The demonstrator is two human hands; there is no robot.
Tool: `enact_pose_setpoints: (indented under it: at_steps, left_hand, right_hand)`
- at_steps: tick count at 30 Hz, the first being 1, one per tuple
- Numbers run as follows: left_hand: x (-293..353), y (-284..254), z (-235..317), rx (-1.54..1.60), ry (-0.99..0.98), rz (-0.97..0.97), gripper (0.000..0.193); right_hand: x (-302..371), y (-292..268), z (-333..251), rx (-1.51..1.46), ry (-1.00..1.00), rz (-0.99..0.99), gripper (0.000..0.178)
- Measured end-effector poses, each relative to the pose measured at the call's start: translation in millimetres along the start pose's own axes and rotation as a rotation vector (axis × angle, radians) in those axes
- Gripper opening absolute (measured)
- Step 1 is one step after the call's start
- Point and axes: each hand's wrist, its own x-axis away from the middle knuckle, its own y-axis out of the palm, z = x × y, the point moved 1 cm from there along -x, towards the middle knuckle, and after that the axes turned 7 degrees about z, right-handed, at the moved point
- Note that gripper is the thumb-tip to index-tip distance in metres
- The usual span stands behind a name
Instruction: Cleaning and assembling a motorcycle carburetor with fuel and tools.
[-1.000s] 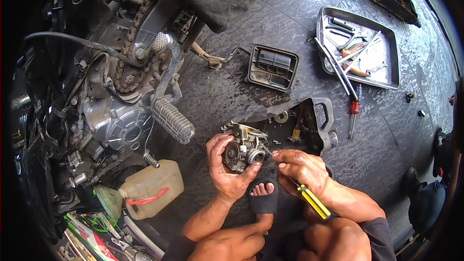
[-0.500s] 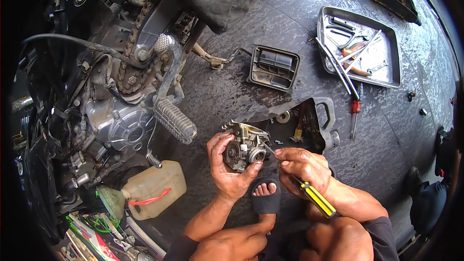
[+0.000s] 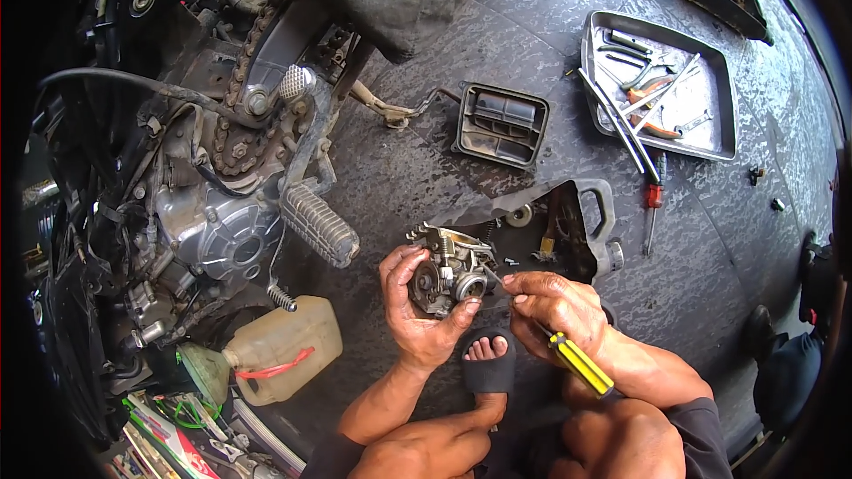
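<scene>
My left hand point(image 3: 419, 324) is closed round a metal carburetor point(image 3: 451, 268), its thumb at the lower edge and its fingers along the left side. The round carburetor mouth faces up toward me. My right hand point(image 3: 564, 315) grips a screwdriver point(image 3: 581, 364) with a yellow-and-black handle, which sticks out below the palm. A thin grey metal end shows between the right fingertips and the carburetor's right side, in line with the handle; the fingers hide the stretch between. Just beyond lies a cut-open dark plastic jug point(image 3: 605, 213) with a brush point(image 3: 547, 248), small screws point(image 3: 510, 261) and a round part point(image 3: 518, 215).
On the left stands a motorcycle engine point(image 3: 222, 222) with a footpeg point(image 3: 321, 223). A plastic jug point(image 3: 306, 337) with a funnel point(image 3: 204, 371) lies below it. Farther off are an open black box point(image 3: 502, 124), a tool tray point(image 3: 729, 115) and a red-handled screwdriver point(image 3: 654, 197).
My right hand and the screwdriver have shifted very slightly left. The carburetor stays in my left hand, nearly still.
</scene>
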Motion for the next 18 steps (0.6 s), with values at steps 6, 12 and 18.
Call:
enact_pose_setpoints:
  at_steps: [6,12,18]
  left_hand:
    - [1.0,0.6,-0.4,0.028,-0.010,0.004,0.075]
    - [2.2,0.0,-6.2,0.098,-0.044,-0.001,0.076]
    - [5.8,2.3,-8.1,0.503,-0.402,0.065,0.081]
  right_hand:
    - [0.1,1.5,-1.1,0.019,0.016,0.014,0.036]
    - [1.4,0.4,2.4,-0.087,0.192,0.114,0.027]
    - [9.0,5.8,5.7,-0.648,0.702,0.446,0.017]
